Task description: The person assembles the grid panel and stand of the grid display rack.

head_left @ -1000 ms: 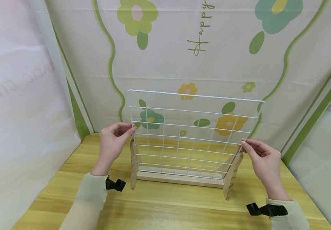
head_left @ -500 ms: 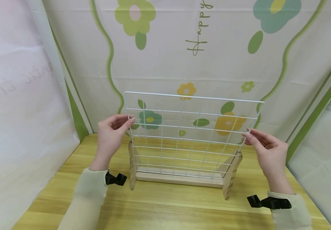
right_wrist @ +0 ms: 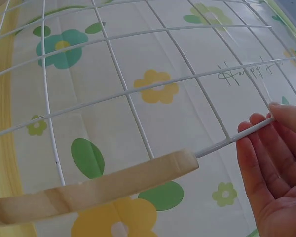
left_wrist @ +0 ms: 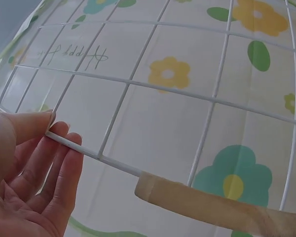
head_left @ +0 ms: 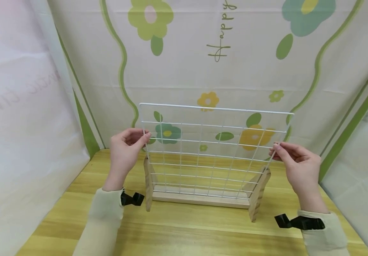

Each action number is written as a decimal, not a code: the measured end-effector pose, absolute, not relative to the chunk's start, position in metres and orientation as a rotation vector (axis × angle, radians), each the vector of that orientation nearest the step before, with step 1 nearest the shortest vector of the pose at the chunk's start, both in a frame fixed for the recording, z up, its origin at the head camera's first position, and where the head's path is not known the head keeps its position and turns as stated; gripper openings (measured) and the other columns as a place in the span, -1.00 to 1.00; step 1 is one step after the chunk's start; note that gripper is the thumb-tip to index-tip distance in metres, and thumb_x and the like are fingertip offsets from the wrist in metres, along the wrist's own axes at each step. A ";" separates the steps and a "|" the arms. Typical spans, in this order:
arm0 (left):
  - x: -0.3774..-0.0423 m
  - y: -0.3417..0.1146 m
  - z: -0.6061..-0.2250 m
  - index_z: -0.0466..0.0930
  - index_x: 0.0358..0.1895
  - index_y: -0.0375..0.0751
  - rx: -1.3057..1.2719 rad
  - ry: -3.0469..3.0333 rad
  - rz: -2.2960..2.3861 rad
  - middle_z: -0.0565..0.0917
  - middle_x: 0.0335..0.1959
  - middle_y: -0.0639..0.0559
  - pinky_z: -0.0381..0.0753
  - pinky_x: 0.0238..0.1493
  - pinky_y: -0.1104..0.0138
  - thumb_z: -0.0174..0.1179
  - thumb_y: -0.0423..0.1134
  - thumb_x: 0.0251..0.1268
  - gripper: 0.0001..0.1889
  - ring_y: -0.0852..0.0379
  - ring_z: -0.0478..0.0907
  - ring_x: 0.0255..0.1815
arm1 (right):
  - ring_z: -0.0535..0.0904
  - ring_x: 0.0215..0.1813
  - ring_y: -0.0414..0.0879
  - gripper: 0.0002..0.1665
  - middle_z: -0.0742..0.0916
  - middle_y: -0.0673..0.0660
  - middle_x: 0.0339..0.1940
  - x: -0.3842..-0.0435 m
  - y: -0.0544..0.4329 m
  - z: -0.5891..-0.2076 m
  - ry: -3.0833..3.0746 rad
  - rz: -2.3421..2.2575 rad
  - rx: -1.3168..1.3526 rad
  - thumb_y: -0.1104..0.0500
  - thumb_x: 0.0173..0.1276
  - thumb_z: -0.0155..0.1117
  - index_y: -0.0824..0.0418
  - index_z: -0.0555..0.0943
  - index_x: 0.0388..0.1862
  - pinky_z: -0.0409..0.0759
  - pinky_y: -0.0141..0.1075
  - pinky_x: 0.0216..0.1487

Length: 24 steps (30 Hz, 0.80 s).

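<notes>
A white wire grid panel (head_left: pixel 216 107) stands upright, leaning slightly back, between the two side pieces of a wooden stand (head_left: pixel 200 201). My left hand (head_left: pixel 124 151) pinches the panel's left edge wire between thumb and fingers, above the left wooden side piece (head_left: pixel 148 185). On the opposite edge, my right hand (head_left: pixel 300 167) pinches the wire above the right side piece (head_left: pixel 259 193). The left wrist view shows the thumb (left_wrist: pixel 32 126) on one side of the wire and the fingertips behind it. A similar pinch appears in the right wrist view, with fingers (right_wrist: pixel 266 158) under the edge wire.
The stand rests on a wood-grain table (head_left: pixel 184 231). Behind it hangs a white cloth (head_left: pixel 177 67) printed with flowers, and more cloth (head_left: pixel 20 124) walls off both sides. A black strap mount (head_left: pixel 300 222) sits on each wrist.
Both hands have slid upward along the panel's side wires, the right one also moving outward. The panel's top left corner has shifted slightly left and down; the stand stays put.
</notes>
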State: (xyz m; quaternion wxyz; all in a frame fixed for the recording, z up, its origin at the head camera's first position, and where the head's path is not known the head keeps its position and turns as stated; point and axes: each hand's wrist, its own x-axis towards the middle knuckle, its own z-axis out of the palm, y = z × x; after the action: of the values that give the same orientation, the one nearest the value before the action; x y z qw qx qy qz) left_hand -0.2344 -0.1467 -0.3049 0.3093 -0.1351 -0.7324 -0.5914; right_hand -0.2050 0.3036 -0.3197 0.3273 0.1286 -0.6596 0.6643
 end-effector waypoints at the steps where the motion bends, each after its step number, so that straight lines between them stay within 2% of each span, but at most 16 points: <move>1: -0.234 -0.147 -0.305 0.77 -0.13 -0.30 -0.345 -1.941 -1.564 0.79 -0.22 -0.09 0.69 -0.35 0.38 0.44 -0.29 0.30 -0.83 0.00 0.71 -0.38 | 0.77 -0.33 -0.09 -0.74 0.81 0.18 -0.31 -0.205 0.303 -0.320 -1.728 1.750 0.339 0.43 0.32 0.41 0.61 0.66 -0.08 0.72 -0.32 -0.24; 6: -0.232 -0.147 -0.302 0.76 -0.15 -0.27 -0.324 -1.985 -1.577 0.78 -0.21 -0.04 0.70 -0.32 0.38 0.45 -0.23 0.30 -0.81 0.02 0.70 -0.34 | 0.77 -0.32 -0.08 -0.75 0.81 0.19 -0.30 -0.207 0.303 -0.320 -1.719 1.778 0.334 0.44 0.32 0.41 0.63 0.65 -0.09 0.72 -0.31 -0.24; 13: -0.231 -0.147 -0.299 0.73 -0.19 -0.31 -0.330 -2.006 -1.591 0.78 -0.23 -0.07 0.70 -0.32 0.36 0.45 -0.20 0.31 -0.78 0.09 0.70 -0.34 | 0.77 -0.31 -0.07 -0.75 0.81 0.20 -0.31 -0.208 0.304 -0.320 -1.725 1.756 0.346 0.44 0.33 0.40 0.62 0.65 -0.09 0.73 -0.32 -0.24; 20: -0.231 -0.148 -0.298 0.73 -0.18 -0.31 -0.326 -2.025 -1.592 0.78 -0.23 -0.06 0.69 -0.33 0.35 0.45 -0.19 0.31 -0.77 -0.03 0.72 -0.30 | 0.75 -0.31 -0.06 -0.77 0.80 0.21 -0.31 -0.207 0.304 -0.321 -1.733 1.730 0.367 0.45 0.35 0.38 0.63 0.63 -0.11 0.73 -0.35 -0.26; 24: -0.231 -0.148 -0.298 0.72 -0.17 -0.33 -0.323 -2.027 -1.603 0.78 -0.22 -0.08 0.69 -0.32 0.38 0.44 -0.20 0.31 -0.77 0.00 0.72 -0.31 | 0.75 -0.32 -0.06 -0.77 0.80 0.22 -0.33 -0.208 0.304 -0.324 -1.724 1.741 0.372 0.45 0.35 0.38 0.64 0.63 -0.12 0.73 -0.36 -0.26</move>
State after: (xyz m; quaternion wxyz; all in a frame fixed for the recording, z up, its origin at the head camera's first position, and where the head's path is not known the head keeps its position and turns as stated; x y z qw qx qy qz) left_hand -0.2311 -0.1478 -0.2983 0.2656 -0.1196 -0.7504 -0.5934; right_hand -0.2082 0.3043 -0.3239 0.3257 0.1421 -0.6577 0.6642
